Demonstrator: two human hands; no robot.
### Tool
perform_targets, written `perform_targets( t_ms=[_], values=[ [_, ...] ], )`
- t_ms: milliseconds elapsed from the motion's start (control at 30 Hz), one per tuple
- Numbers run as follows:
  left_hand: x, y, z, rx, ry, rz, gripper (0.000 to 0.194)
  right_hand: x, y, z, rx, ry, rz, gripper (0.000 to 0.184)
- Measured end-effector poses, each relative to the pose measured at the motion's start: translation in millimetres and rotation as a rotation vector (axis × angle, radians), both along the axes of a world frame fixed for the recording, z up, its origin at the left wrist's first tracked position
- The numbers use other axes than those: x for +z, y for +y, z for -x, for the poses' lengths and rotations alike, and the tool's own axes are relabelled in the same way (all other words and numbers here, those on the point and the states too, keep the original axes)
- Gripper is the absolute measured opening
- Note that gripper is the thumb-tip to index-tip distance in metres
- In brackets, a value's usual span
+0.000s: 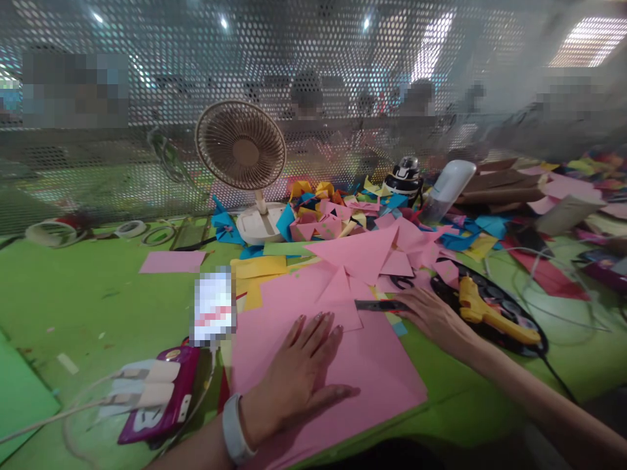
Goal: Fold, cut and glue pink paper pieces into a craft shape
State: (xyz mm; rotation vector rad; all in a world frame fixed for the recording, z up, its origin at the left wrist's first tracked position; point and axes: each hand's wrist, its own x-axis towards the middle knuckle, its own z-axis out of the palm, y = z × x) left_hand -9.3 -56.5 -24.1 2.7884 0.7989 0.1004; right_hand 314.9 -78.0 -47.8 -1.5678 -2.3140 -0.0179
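Observation:
A large sheet of pink paper (372, 372) lies on the green work surface, with smaller folded pink pieces (365, 251) on its upper part. My left hand (306, 365) rests flat on the sheet, fingers stretched out and holding nothing; a pale band is round its wrist. At the sheet's right side, my right hand (431, 316) has its fingers closed over the right end of a flat black strip (377, 305). The strip's left end overlaps the pink paper; its exact kind is unclear. Black-handled scissors (402, 282) lie just beyond the right fingers.
A yellow glue gun (494, 316) sits on a black tray (531, 343) at right. Left are a lit phone (213, 307) and a purple power strip (183, 385) with cables. Behind stand a fan (245, 153), colored paper scraps (318, 219), a bottle (450, 189) and a perforated screen (161, 65).

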Motion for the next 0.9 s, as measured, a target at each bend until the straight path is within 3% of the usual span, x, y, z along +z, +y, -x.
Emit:
perform_targets(
  t_ms=[233,533,900],
  values=[
    [-1.1,0,-3,0.024,0.005,0.001,0.079,2.8,-24,6,0.004,-0.018,0.001,0.031],
    [0.6,0,-6,0.044,0.029,0.003,0.078,6.2,-23,17,0.031,0.021,-0.037,0.031],
    [3.6,-2,-6,0.038,0.021,-0.010,0.075,7.9,-39,13,0.074,-0.018,-0.072,0.028]
  ],
)
